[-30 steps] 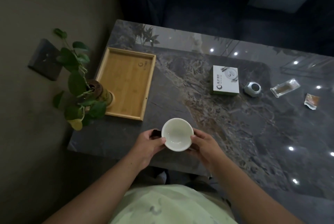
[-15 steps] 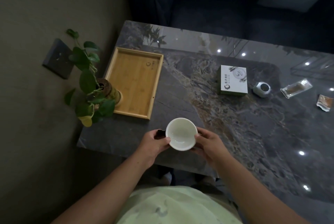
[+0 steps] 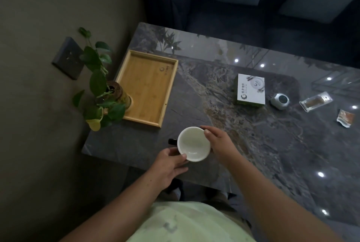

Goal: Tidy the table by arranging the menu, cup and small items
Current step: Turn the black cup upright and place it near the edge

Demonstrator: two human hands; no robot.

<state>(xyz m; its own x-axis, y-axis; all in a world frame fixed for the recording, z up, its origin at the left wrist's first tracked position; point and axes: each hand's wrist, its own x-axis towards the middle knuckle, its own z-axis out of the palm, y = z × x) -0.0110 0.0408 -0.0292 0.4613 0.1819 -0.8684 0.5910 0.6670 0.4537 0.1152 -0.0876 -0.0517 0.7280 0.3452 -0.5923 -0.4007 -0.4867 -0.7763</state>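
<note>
1. Both hands are on the cup (image 3: 194, 143) at the near edge of the bench (image 3: 263, 144), white bowl facing up and empty, dark handle poking out to the left.
2. The left hand (image 3: 167, 165) cradles the near side, its fingers (image 3: 180, 157) curled against the wall just below the rim and closed on the cup.
3. The right hand (image 3: 218, 141) wraps the far right side, thumb hooked over the rim, fingers clamped around the cup too.
4. Whether the cup sits on the stone or is lifted just clear, I cannot tell from this angle.
5. Step in hand, as I read it: dealing with the cup first, most likely to carry it to the bamboo tray (image 3: 146, 87), which lies just beyond and to the left, beside the potted plant (image 3: 103, 87).
6. The next move calls for a level lift up and left, clearing the tray's raised lip and staying off the leaves.
7. Awaiting their turn, well apart on the right: the white box (image 3: 250, 89), a small round device (image 3: 280, 101) and two sachets (image 3: 316, 101).
</note>
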